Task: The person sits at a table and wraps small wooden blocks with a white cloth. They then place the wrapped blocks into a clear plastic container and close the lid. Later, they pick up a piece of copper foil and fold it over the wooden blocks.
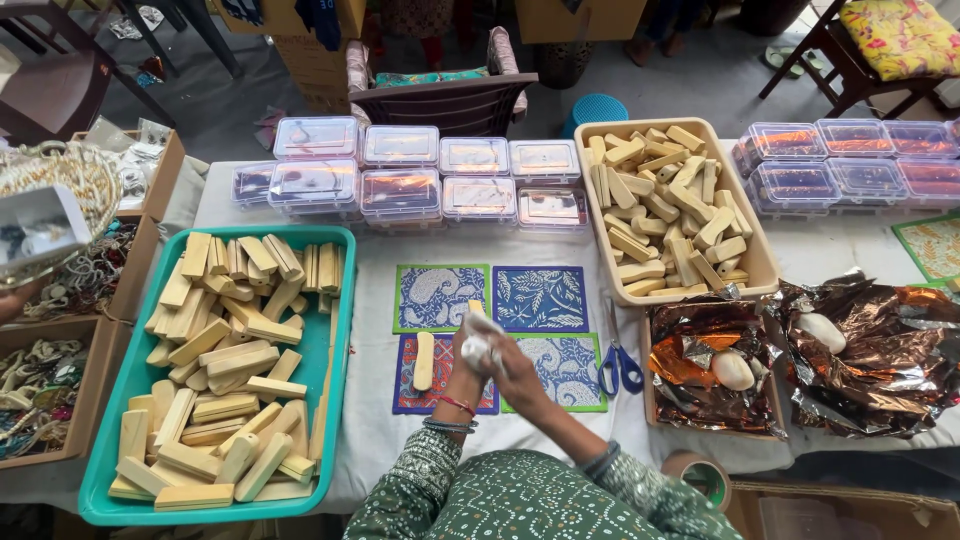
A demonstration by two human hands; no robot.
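Note:
My left hand, with bangles at the wrist, and my right hand meet over the middle of the table. Between them is a crumpled white cloth, and the tip of a pale wooden block sticks out above it. Both hands are closed around this bundle. It is held above four patterned printed cards in green, blue and red. Another wooden block lies on the red card to the left of my hands.
A green tray of wooden blocks stands at left and a beige tray of blocks at back right. Blue-handled scissors lie right of the cards. Copper foil holds white ovals. Clear lidded boxes line the back, and a tape roll sits near me.

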